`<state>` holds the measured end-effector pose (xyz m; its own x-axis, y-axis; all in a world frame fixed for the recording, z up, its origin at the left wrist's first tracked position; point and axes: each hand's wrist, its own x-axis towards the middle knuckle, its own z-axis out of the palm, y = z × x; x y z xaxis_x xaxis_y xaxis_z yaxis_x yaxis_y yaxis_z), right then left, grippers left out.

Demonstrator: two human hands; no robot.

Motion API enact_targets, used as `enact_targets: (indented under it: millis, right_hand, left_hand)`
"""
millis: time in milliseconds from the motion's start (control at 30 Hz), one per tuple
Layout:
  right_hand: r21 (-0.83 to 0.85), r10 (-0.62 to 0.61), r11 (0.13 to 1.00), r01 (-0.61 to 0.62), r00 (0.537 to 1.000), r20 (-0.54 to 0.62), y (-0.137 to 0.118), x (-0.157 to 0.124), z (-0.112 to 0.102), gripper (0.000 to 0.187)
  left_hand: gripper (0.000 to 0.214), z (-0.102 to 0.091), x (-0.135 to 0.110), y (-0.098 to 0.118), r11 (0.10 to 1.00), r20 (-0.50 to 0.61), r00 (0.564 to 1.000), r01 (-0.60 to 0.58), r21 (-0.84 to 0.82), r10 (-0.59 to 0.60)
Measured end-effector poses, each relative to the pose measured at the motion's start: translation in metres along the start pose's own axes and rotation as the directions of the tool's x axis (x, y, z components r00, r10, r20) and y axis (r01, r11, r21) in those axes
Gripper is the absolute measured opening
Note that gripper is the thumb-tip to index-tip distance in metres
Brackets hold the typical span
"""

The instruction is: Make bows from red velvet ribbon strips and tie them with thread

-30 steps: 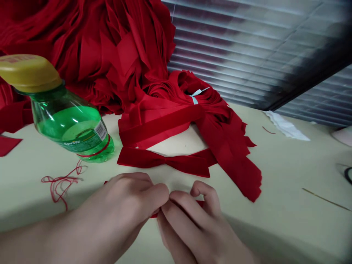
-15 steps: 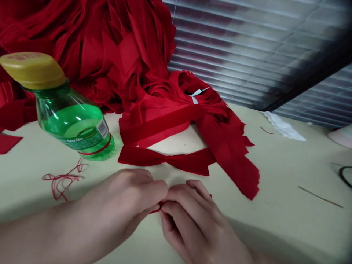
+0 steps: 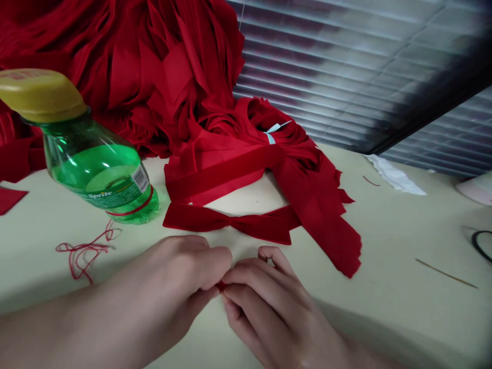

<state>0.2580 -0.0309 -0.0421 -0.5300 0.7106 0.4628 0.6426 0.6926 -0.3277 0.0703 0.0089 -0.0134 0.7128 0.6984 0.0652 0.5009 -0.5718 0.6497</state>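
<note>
The left hand and right hand both grip a mostly hidden red cloth, likely soft, light and best pinched at its middle, far from the tabletop's back edge, with a red bow just beyond.

Reads as a small craft workspace; can't tell if home room or workshop. Evidence: big heap of red fabric strips stacked like bulk stock, plus a bundle of cut red strips cinched with a pale-blue tie. One dark-red strip gathered at its middle into a bow shape, beside tangled thin red thread. All on a plain cream tabletop, against grey horizontal-slat blinds. Green plastic Sprite bottle with yellow cap on it too.
</note>
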Motion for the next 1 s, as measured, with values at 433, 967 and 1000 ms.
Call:
enact_targets:
  millis: [433, 967, 1000]
  right_hand:
    - [0.099, 0.126, 0.987, -0.125, 0.992, -0.005, -0.005, 0.010, -0.011, 0.014]
    - [0.376, 0.345, 0.839, -0.393, 0.919, 0.192, -0.010, 0.015, -0.021, 0.027]
    - [0.482, 0.405, 0.733, -0.480, 0.877, 0.258, -0.010, 0.017, -0.026, 0.028]
  left_hand:
    - [0.030, 0.005, 0.001, 0.006, 0.996, -0.111, 0.991, -0.071, 0.048, 0.076]
    - [0.013, -0.002, -0.010, 0.021, 0.865, -0.053, 0.951, -0.254, 0.433, 0.305]
    - [0.012, -0.006, -0.013, 0.025, 0.823, -0.072, 0.930, -0.282, 0.492, 0.362]
